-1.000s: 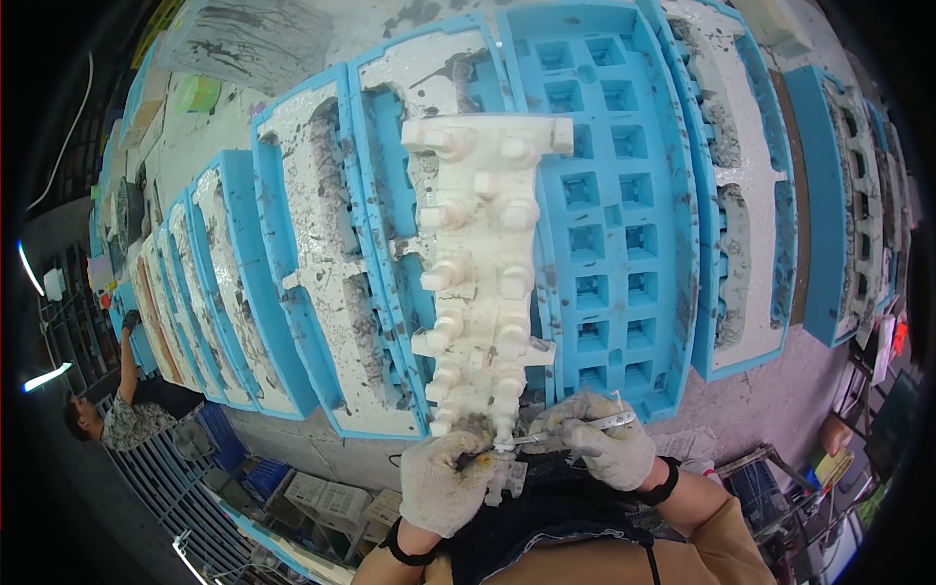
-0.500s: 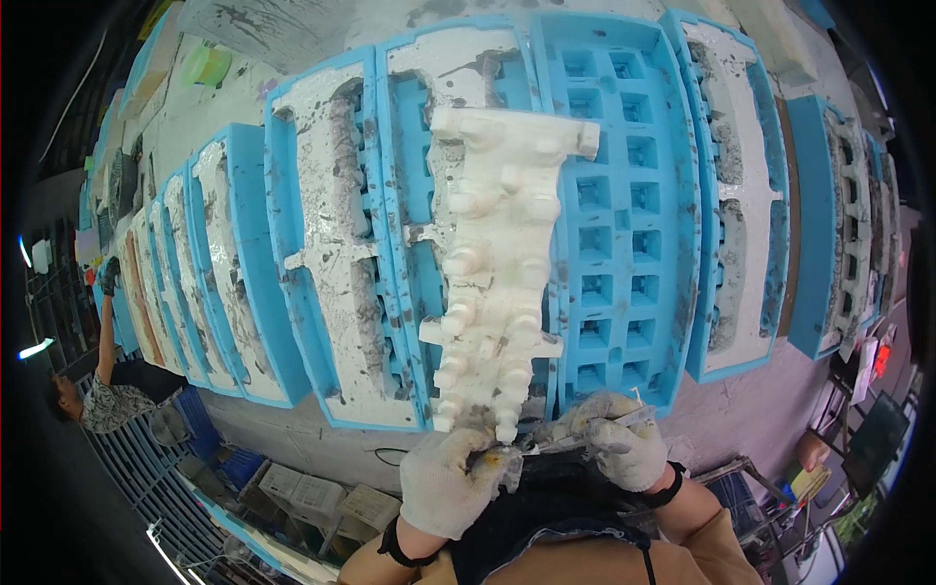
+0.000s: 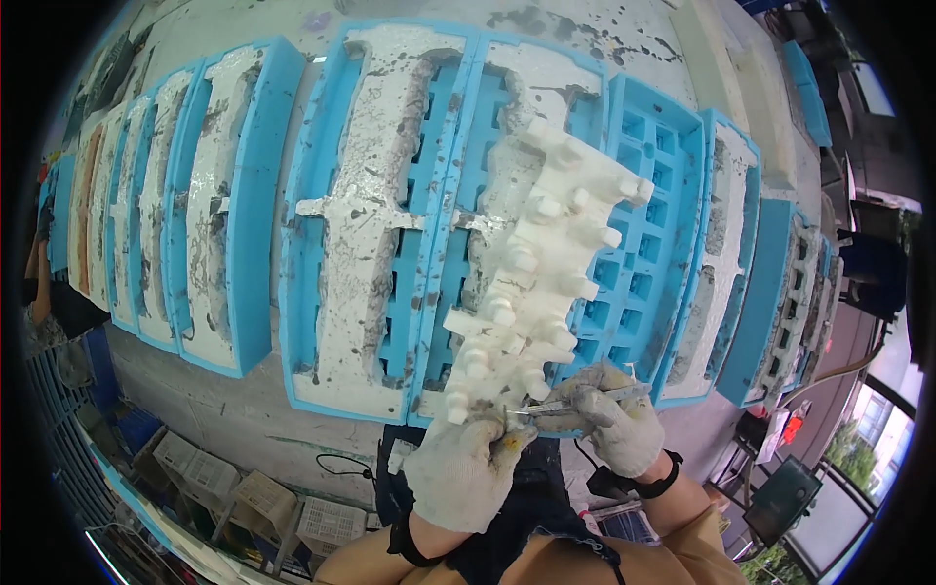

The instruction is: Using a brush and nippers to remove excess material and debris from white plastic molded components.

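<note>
A long off-white cast piece (image 3: pixel 534 273) with rows of stubby knobs lies aslant over the blue moulds, its far end leaning right. My left hand (image 3: pixel 453 473), in a dirty white glove, is closed on its near end. My right hand (image 3: pixel 624 431), gloved too, grips a thin, pale metal blade-like tool (image 3: pixel 548 409). The tool points left and its tip is beside the near end of the piece, close to my left fingers. Whether the tip touches the piece I cannot tell. Its handle end is mostly covered by my right fingers.
A blue mould (image 3: pixel 639 249) with square pockets lies under the piece's right side. Blue moulds with white, grey-stained inserts (image 3: pixel 356 244) flank it on the pale table. Plastic crates (image 3: pixel 331 522) stand below left. A person's arm (image 3: pixel 41 283) shows at the far left.
The view has turned, moving the moulds across the picture. The cast piece now slants with its far end to the right. The tool's tip has come closer to its near end.
</note>
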Motion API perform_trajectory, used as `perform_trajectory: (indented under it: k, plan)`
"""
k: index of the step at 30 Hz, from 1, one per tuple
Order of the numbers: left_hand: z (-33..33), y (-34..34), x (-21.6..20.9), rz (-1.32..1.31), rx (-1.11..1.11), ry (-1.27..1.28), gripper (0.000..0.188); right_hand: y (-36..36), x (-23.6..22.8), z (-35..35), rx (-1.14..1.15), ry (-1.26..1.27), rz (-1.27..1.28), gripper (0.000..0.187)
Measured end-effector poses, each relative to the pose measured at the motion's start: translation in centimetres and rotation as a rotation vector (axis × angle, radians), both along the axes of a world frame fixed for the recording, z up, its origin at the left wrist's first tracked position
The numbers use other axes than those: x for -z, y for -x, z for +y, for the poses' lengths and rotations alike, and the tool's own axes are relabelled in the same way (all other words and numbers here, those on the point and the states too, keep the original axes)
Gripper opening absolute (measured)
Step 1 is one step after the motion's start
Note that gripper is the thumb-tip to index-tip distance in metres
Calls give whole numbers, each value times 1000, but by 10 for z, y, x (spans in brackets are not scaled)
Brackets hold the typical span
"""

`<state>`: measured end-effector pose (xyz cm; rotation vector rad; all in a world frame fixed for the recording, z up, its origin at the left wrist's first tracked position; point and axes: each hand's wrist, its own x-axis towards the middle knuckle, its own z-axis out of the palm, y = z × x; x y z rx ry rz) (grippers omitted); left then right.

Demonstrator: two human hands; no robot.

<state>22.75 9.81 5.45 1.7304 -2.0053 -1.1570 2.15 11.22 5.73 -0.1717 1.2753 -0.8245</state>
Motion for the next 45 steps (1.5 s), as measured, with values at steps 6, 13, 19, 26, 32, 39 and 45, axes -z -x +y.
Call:
perform_trajectory:
  k: [6, 13, 19, 26, 32, 39, 45]
  plan:
    - [15, 6, 5, 30, -127, -116, 34, 4, -6, -13, -119, -23, 16, 26]
    - [23, 11, 11, 36, -206, -217, 42, 9, -12, -26, -278, -49, 98, 24]
    - [14, 13, 1, 38, -174, -206, 44, 16, 4, -13, -160, 7, -80, 24]
    - [16, 13, -1, -2, -160, -245, 45, 19, 2, -21, -366, -21, -18, 27]
    - [15, 12, -1, -37, -112, -267, 48, 25, 22, -8, -422, 35, 59, 27]
    - [12, 11, -2, -19, -106, -230, 48, 26, 23, -8, -416, 41, 38, 26]
    - [13, 10, 1, -30, -75, -186, 47, 22, 16, -16, -423, -3, 24, 23]
